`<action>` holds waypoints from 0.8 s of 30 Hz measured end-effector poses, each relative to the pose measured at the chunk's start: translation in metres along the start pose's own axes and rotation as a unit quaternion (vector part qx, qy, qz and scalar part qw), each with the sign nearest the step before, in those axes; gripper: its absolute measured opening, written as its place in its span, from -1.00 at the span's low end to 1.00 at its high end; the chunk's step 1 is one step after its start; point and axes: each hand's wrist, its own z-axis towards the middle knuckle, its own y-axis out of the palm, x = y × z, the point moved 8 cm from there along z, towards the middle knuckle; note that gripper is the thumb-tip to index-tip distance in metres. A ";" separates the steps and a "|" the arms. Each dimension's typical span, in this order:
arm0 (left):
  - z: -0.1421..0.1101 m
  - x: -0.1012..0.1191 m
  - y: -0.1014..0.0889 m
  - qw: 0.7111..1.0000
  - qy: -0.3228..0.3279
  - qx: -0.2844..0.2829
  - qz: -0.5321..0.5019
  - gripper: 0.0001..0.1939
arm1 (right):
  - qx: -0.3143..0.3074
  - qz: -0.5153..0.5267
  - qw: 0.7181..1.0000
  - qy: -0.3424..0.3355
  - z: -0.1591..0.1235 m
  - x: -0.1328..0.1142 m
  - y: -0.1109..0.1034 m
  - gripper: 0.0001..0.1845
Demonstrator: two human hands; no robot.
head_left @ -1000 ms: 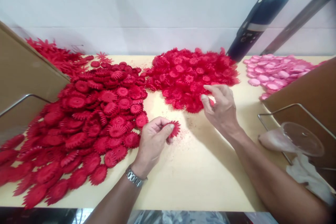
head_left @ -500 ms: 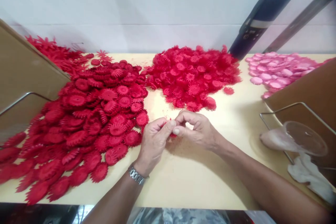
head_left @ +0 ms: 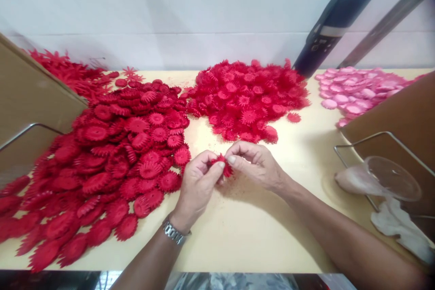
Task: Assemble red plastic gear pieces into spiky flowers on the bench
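Observation:
My left hand (head_left: 197, 183) and my right hand (head_left: 256, 163) meet just above the table (head_left: 265, 231), both pinching one small red plastic flower piece (head_left: 222, 166) between thumbs and fingertips. A wide heap of larger red flower discs (head_left: 112, 154) lies to the left of my left hand. A second heap of smaller red flower pieces (head_left: 246, 97) sits just beyond my hands. A metal watch (head_left: 173, 231) is on my left wrist.
Pink round pieces (head_left: 356, 93) are piled at the back right. Cardboard boxes stand at the left (head_left: 30, 108) and right (head_left: 404, 118) edges, each with a wire frame. A clear cup (head_left: 394, 179) and white cloth (head_left: 397, 226) lie at the right. A dark device (head_left: 333, 18) leans on the wall.
My right hand left the far red heap and came back to my left hand. Both hands now grip the same red piece, which shows more between the fingers.

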 end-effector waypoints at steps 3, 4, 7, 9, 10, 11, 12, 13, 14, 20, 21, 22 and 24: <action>0.001 -0.001 -0.001 1.000 -0.004 0.016 0.002 -0.89 | 0.006 -0.027 1.000 -0.014 0.000 -0.002 0.000 -0.82; 0.001 -0.001 -0.002 1.000 -0.005 0.021 0.002 -0.89 | 0.006 -0.036 0.999 -0.021 0.001 -0.003 0.000 -0.83; 0.001 0.000 -0.004 0.999 -0.002 0.037 0.004 -0.85 | 0.007 -0.049 0.998 -0.041 0.001 -0.005 0.002 -0.83; 0.000 0.003 -0.005 0.999 0.005 0.037 0.007 -0.80 | 0.000 -0.028 0.999 -0.036 0.001 -0.002 0.004 -0.79; 0.000 0.003 -0.004 0.999 0.007 0.032 0.007 -0.76 | -0.011 -0.006 1.000 -0.024 0.001 0.001 0.006 -0.77; 0.000 0.004 -0.003 1.000 0.005 0.025 0.002 -0.74 | -0.026 0.017 0.999 -0.011 0.001 0.004 0.008 -0.75; 0.000 0.003 -0.002 1.000 -0.001 0.017 -0.006 -0.72 | -0.039 0.039 0.998 0.001 0.001 0.008 0.010 -0.73; 0.000 0.002 -0.001 1.000 -0.009 0.011 -0.019 -0.71 | -0.050 0.057 0.997 0.010 0.001 0.010 0.011 -0.73; 0.000 0.001 -0.001 0.999 -0.019 0.007 -0.034 -0.71 | -0.057 0.069 0.996 0.014 0.001 0.012 0.011 -0.72; -0.002 0.004 -0.001 0.995 0.002 0.035 -0.091 -0.77 | -0.012 0.037 0.999 -0.005 0.001 0.009 0.006 -0.74; -0.002 0.005 -0.003 0.994 0.014 0.051 -0.096 -0.78 | 0.001 0.031 0.999 -0.011 0.001 0.007 0.006 -0.75; -0.002 0.006 -0.004 0.993 0.025 0.064 -0.099 -0.78 | 0.010 0.027 0.999 -0.016 0.001 0.006 0.005 -0.76; -0.003 0.008 -0.008 0.991 0.039 0.086 -0.099 -0.79 | 0.034 0.021 0.999 -0.026 0.002 0.004 0.001 -0.78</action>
